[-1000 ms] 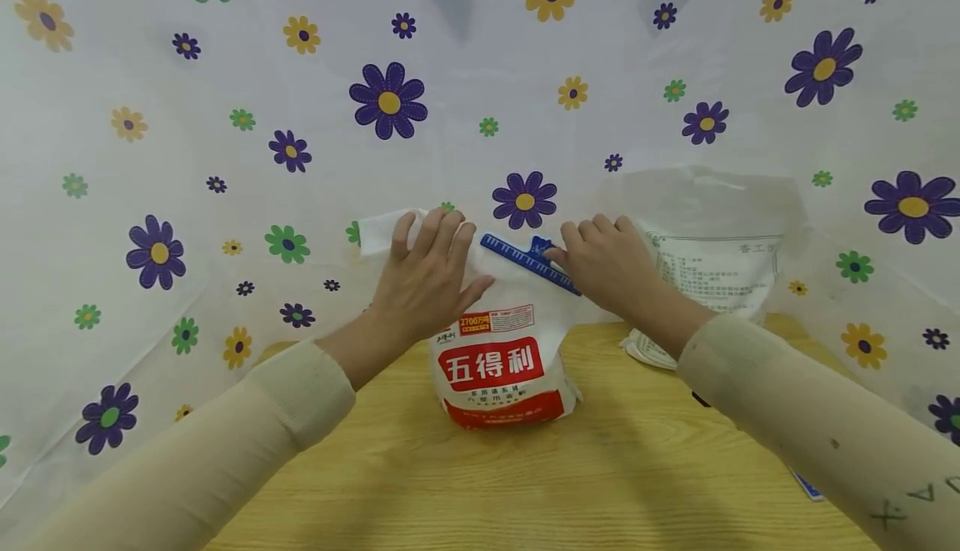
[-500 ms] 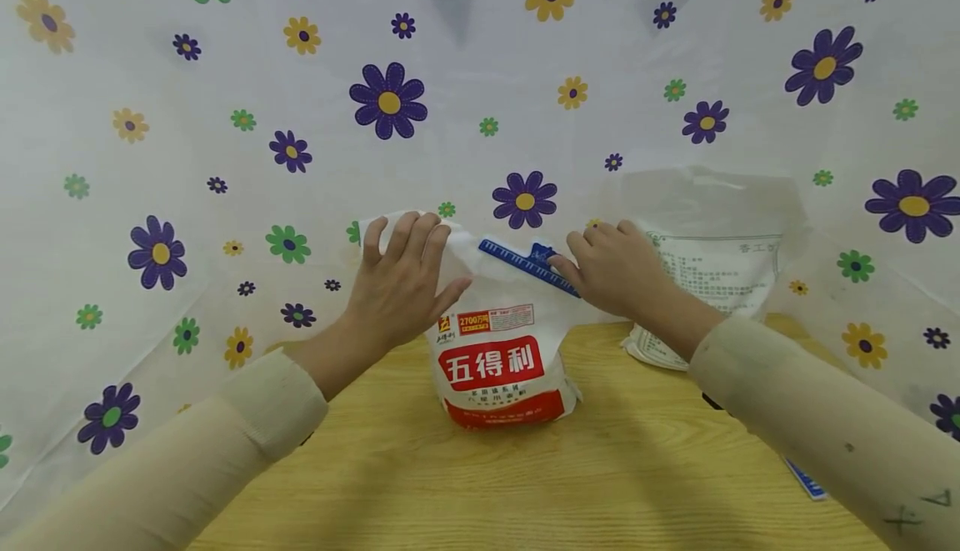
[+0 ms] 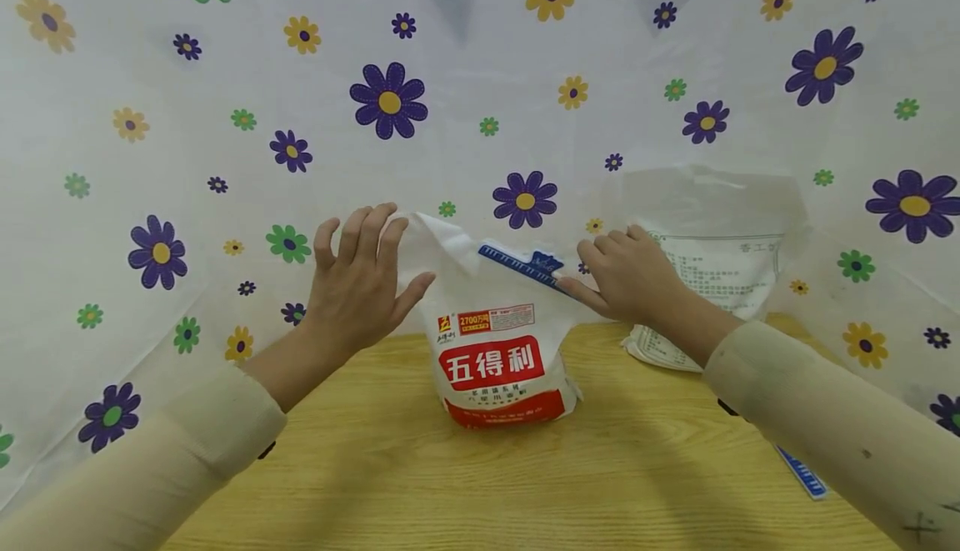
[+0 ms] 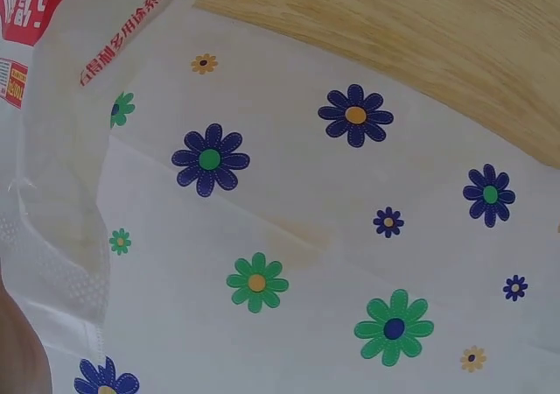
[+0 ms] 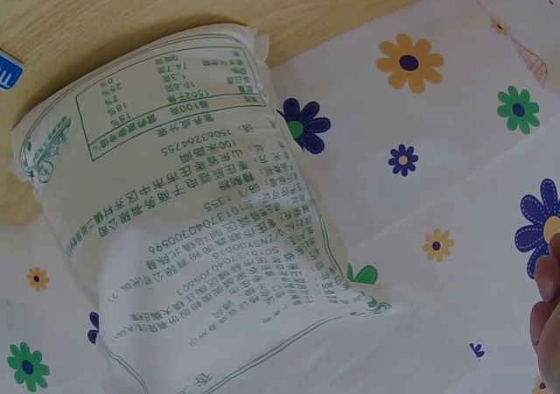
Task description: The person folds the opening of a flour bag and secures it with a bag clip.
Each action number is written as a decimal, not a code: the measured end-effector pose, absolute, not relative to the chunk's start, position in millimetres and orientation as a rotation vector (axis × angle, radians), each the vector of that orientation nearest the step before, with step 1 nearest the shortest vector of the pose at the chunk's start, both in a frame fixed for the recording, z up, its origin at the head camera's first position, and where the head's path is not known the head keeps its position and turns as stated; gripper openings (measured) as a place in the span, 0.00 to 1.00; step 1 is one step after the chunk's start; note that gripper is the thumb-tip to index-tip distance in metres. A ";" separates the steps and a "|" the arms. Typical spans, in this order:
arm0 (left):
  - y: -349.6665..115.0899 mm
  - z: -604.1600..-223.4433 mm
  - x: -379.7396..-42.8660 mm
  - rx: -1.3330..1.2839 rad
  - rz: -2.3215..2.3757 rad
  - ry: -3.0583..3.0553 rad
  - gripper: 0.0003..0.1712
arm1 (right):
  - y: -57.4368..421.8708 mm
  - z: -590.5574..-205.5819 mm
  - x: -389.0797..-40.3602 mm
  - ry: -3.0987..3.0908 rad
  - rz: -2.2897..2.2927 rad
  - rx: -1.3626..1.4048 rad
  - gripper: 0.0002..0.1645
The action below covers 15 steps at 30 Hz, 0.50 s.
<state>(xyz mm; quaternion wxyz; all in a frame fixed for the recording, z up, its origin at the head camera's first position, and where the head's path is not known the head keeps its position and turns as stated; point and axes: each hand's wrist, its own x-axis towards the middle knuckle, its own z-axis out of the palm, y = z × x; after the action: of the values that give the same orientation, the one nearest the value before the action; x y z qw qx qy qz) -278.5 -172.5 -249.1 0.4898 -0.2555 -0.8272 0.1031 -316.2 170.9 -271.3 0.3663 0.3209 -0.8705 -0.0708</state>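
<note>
A white flour bag (image 3: 491,359) with red labels stands on the wooden table, its upper part upright. A blue sealing clip (image 3: 519,263) lies slantwise across the top of the bag, the right end lower. My left hand (image 3: 356,276) is just left of the bag's upper left corner, fingers loosely bent, with nothing seen in its grasp. To the right, my right hand (image 3: 626,276) has its thumb stretched toward the clip's lower end; whether it touches cannot be told. In the left wrist view the bag's side (image 4: 61,193) shows at the left edge.
A second white bag with green print (image 5: 184,193) leans at the back right, partly behind my right arm. Another blue clip (image 3: 801,472) lies on the table (image 3: 487,493) near my right sleeve. A flower-printed sheet (image 3: 480,76) hangs behind.
My left hand has moved left, off the clip side and the bag's folded corner, which now stands out. My right hand has drawn slightly right, its thumb straightening. Clip and bag have stayed put.
</note>
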 end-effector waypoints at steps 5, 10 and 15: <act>-183.3 -254.4 -275.6 -0.590 0.196 -2.004 0.42 | 178.2 -278.4 -313.9 -2.278 -0.167 0.813 0.30; -191.6 -258.3 -272.0 -0.560 0.128 -1.971 0.42 | 187.5 -289.6 -311.7 -2.292 -0.144 0.793 0.30; -194.6 -266.2 -268.0 -0.546 0.058 -1.929 0.41 | 191.6 -305.2 -306.0 -2.359 -0.067 0.743 0.29</act>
<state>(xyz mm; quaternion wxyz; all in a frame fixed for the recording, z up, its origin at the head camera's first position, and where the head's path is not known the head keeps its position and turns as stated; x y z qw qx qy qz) -268.0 -194.6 -266.2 0.5381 -0.2296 -0.8106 0.0242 -306.0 191.6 -305.2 0.3275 0.2835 -0.9010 -0.0256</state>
